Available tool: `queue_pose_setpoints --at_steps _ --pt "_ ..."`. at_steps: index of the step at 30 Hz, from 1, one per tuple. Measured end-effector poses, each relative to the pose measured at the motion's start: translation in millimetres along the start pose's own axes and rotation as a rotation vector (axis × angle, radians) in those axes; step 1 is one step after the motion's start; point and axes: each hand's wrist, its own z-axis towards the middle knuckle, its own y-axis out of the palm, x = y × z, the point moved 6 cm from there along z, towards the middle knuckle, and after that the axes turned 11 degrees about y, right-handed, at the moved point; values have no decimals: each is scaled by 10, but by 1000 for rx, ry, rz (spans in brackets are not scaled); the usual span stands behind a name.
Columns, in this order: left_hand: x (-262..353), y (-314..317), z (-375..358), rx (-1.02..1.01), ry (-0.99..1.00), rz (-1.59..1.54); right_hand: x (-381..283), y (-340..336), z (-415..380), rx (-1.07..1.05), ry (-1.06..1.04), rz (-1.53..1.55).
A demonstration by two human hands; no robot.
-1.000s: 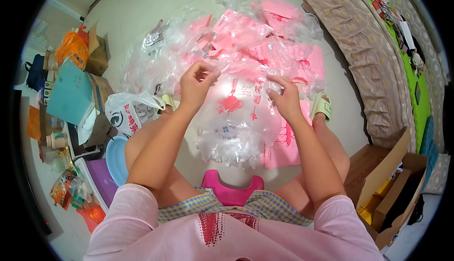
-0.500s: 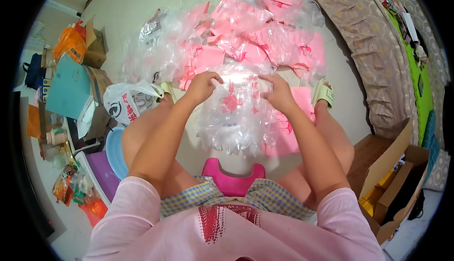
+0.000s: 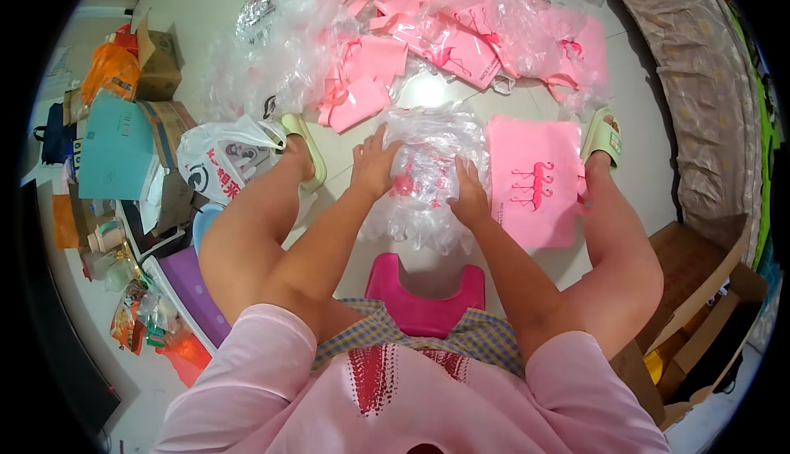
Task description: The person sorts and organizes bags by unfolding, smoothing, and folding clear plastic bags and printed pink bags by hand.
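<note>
A crumpled clear plastic bag [image 3: 421, 176] with red print lies on the floor between my knees. My left hand [image 3: 376, 163] rests against its left side, fingers spread and open. On the opposite side, my right hand [image 3: 469, 196] touches the bag with its fingers stretched out; part of that hand is turned from view. To the right of the clear bag, a flat pink bag [image 3: 533, 182] with a flamingo print lies on the tiles.
Pink flamingo bags [image 3: 448, 52] and loose clear plastic [image 3: 267, 59] are heaped ahead. A white shopping bag [image 3: 226, 158] and cardboard boxes [image 3: 160, 63] stand left. A pink stool [image 3: 424, 298] is under me. An opened carton [image 3: 699, 322] sits at the right.
My hands have moved from the top edge of the clear bag down to its sides. The bag looks more compact. The view has shifted, and the flat pink bag beside it is now uncovered.
</note>
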Motion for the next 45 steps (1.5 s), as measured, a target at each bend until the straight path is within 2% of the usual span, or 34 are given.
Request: queue_pose_setpoints --at_steps 1,3,4,6,7,8,9,12,13,14,16,17,19,20,21,22,23,24,26,27,28,30,32,34,37,39,41,43,45 --pt "20 45 -18 -7 -3 -5 -16 11 -11 -8 5 -2" --pt "81 -6 -55 174 24 111 -16 9 1 27 76 -54" --pt "75 78 -71 173 18 106 0 42 26 22 75 -59" --pt "213 168 -118 282 250 96 -20 -37 58 361 12 -176" --pt "211 190 -140 231 201 129 -11 3 103 356 5 -180" --pt "181 221 -150 234 194 127 -103 36 120 377 -181 -199" --pt "121 248 -159 254 140 -9 -222 48 94 395 -368 -217" --pt "-6 330 -191 234 37 -240 -437 272 113 258 -403 -204" --pt "-47 363 -187 192 -4 -329 -440 409 105 140 -239 -397" --pt "-68 355 -181 202 -3 -330 -487 434 121 147 -245 -402" --pt "-101 367 -121 142 -16 -11 -389 576 300 -26 -102 -568" --pt "-94 385 -113 143 -18 -12 -147 796 429 483 -321 -521" --pt "67 417 -94 137 194 159 -98 778 592 426 -322 -579" --pt "49 532 -91 130 194 156 -78 814 645 370 -323 -638" --pt "100 747 -79 108 333 198 -103 779 642 364 -319 -640" --pt "186 843 -65 91 474 239 -139 741 647 270 -309 -654" --pt "96 888 31 123 342 195 -173 705 644 176 -298 -668" --pt "75 851 87 119 342 189 -187 662 600 170 -294 -671" --pt "-42 843 168 -104 211 244 -185 608 456 99 -325 -533" --pt "-46 826 183 -8 231 272 -161 570 409 95 -325 -536" --pt "-58 868 187 -9 228 269 -92 551 388 39 -272 -581" --pt "-135 1030 159 -223 133 306 106 582 463 -22 -213 -625" --pt "-220 1098 157 -185 84 307 269 604 615 341 -359 -734" --pt "-250 1119 143 -148 32 309 230 519 749 294 -339 -691" --pt "-262 1008 170 -151 -51 264 62 407 940 354 -406 -624" --pt "-248 930 165 -269 -128 199 -40 383 901 303 -379 -626" --pt "-211 820 152 -252 -114 184 -195 319 812 252 -353 -633" --pt "-169 784 110 -237 -95 169 -317 314 621 114 -355 -618" --pt "-95 778 18 -239 -12 171 -301 283 410 89 -349 -598"
